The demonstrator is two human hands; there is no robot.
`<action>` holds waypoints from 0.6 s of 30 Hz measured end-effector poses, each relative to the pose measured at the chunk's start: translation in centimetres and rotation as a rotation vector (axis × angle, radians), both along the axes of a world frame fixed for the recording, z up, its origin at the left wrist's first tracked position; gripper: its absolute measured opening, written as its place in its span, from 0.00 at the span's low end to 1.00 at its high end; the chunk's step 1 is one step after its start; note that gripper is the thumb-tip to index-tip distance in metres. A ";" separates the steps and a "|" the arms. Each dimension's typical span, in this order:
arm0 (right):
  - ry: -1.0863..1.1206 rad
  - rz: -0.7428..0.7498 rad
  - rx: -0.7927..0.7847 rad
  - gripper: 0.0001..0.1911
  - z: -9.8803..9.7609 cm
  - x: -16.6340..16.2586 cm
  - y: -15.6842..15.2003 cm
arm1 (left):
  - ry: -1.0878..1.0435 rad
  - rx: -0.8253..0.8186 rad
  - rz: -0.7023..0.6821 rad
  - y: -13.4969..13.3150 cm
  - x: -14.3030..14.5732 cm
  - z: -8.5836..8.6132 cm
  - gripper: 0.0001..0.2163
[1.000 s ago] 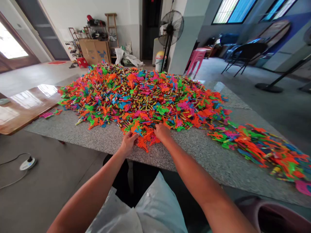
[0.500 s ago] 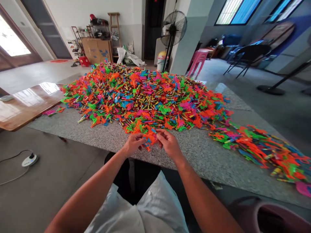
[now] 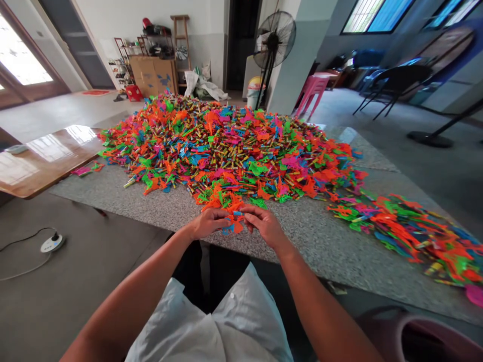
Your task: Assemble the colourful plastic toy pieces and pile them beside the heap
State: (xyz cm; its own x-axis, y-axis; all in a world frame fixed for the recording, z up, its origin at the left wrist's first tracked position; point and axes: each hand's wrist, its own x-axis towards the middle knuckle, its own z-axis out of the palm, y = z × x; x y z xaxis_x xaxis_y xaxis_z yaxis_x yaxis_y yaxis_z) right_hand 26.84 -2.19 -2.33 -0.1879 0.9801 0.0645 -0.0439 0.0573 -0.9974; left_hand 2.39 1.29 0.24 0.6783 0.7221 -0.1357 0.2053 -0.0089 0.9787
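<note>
Both hands meet over the near edge of the stone-topped table (image 3: 302,229), in front of a big heap of small bright plastic pieces and striped tubes (image 3: 226,146). My right hand (image 3: 263,224) pinches a small blue tube (image 3: 237,213) between thumb and fingers. Facing it, my left hand (image 3: 209,222) is closed, its thumb and fingers pressed together beside the tube's other end. A flat blue plastic piece (image 3: 227,231) shows just under the left fingertips; whether they grip it is unclear. Orange pieces (image 3: 237,227) lie around and behind the fingers.
A second strip of mixed plastic pieces (image 3: 407,229) runs along the table's right side. At left stands a glossy wooden table (image 3: 45,156). A purplish rounded object (image 3: 422,332) is at lower right. A power strip (image 3: 52,243) lies on the floor; a standing fan (image 3: 274,40) is behind the heap.
The right hand's blue tube has come down and now lies level between the two hands. My left fingers have flattened over the blue piece. The view has shifted slightly.
</note>
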 end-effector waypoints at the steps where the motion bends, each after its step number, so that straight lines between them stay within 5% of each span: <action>1: 0.000 -0.005 0.009 0.15 -0.2 0.0 0.0 | 0.005 -0.003 -0.007 0.0 0.0 0.1 0.19; 9: -0.080 -0.023 0.012 0.14 0.1 0.1 -0.6 | 0.020 -0.053 0.024 0.0 -0.1 0.6 0.19; 18: -0.107 0.133 -0.098 0.14 0.7 1.9 -1.7 | 0.045 -0.211 0.022 -0.1 -0.1 -0.7 0.16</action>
State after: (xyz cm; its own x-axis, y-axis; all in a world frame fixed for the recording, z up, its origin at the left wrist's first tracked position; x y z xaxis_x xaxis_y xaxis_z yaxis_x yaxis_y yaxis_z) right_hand 28.71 -3.85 -1.61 -0.3168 0.9468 -0.0570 0.0623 -0.0391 -0.9973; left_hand 2.33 1.15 -0.50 0.6528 0.6889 -0.3149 0.2468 0.1996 0.9483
